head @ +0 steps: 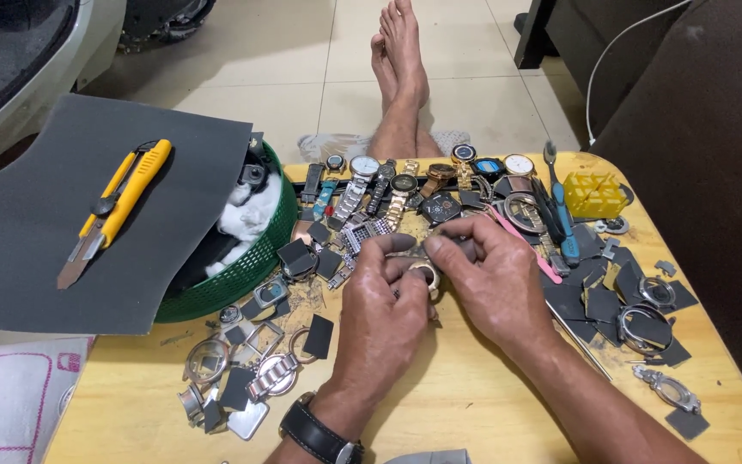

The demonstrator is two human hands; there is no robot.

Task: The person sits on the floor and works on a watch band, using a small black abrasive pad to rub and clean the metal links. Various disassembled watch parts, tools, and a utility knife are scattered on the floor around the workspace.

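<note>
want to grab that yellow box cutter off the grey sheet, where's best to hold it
Grip the yellow box cutter by its yellow handle, around the middle or upper end, coming from above. It lies flat on the grey sheet with the bare blade pointing down-left toward the viewer, so keep fingers off that lower tip. Both hands are busy with a small ring.

A yellow knife lies on a grey sheet over a green basket. Watches line the table's far edge, beside a yellow block and a blue tool, perhaps a brush. Dark scraps litter the right.
</note>
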